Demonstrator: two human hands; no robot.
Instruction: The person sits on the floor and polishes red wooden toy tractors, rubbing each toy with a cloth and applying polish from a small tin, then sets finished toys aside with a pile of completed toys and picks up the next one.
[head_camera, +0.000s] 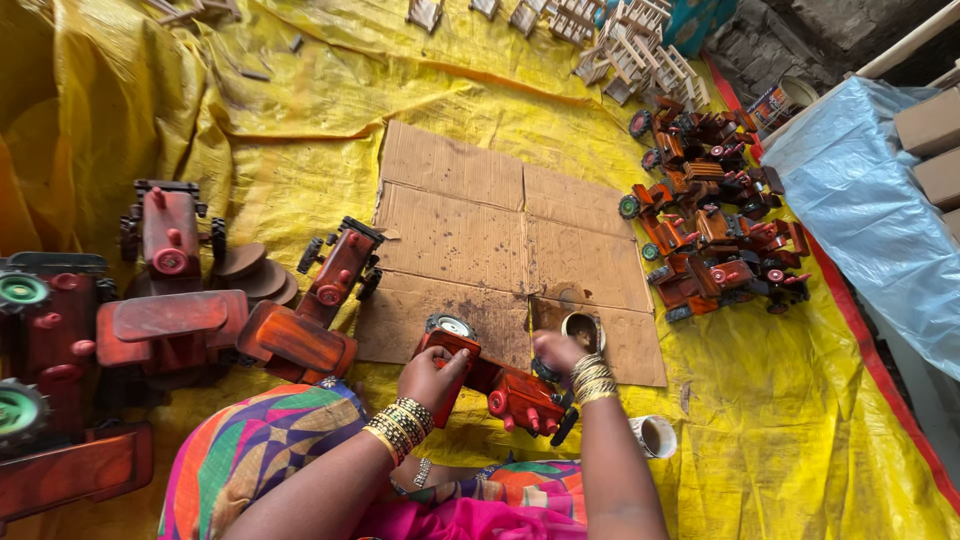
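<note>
Red-painted wooden toy tractor: lies on its side across your lap edge, long axis running left to right. Your left hand is closed on its rear fender end; your right hand pinches something small at the front end, both equally near. Beyond: small round pot, cardboard sheet, heap of finished tractors.

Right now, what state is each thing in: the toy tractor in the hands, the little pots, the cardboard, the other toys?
Left hand: gripping the red toy tractor's rear.
Right hand: on the tractor's top.
Red toy tractor: held low over the cardboard's edge.
Cardboard sheet: flat, unfolded, stained.
Small pot: upright, open.
White cup: tipped on its side, open.
Finished tractors: piled together.
Unpainted wooden pieces: in rows.
</note>
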